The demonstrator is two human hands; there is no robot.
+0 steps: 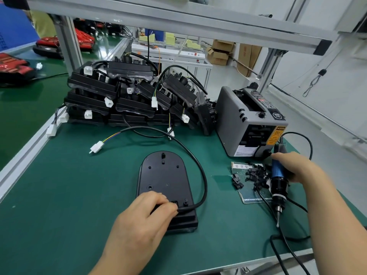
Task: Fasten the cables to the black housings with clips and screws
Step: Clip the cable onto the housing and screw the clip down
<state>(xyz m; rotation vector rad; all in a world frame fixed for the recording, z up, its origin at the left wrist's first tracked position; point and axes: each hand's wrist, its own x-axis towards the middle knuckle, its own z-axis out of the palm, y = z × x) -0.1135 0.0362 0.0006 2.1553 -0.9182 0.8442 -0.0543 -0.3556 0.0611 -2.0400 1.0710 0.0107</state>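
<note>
Black housing [165, 181] lies flat on the green bench mat [59, 195], near centre; left hand [148, 210] rests on its near end, fingers curled down over the black cable [200, 169] where it meets the housing. The cable loops up and left to a white connector [97, 146] lying on the mat. Right hand [294, 165] is wrapped around a blue electric screwdriver [278, 179], bit pointing down, beside loose black clips [253, 174] on a card, with a stack of housings [127, 98] behind.

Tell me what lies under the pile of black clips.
The black clips lie on a printed card on the green mat. The card's middle is covered by them.
</note>
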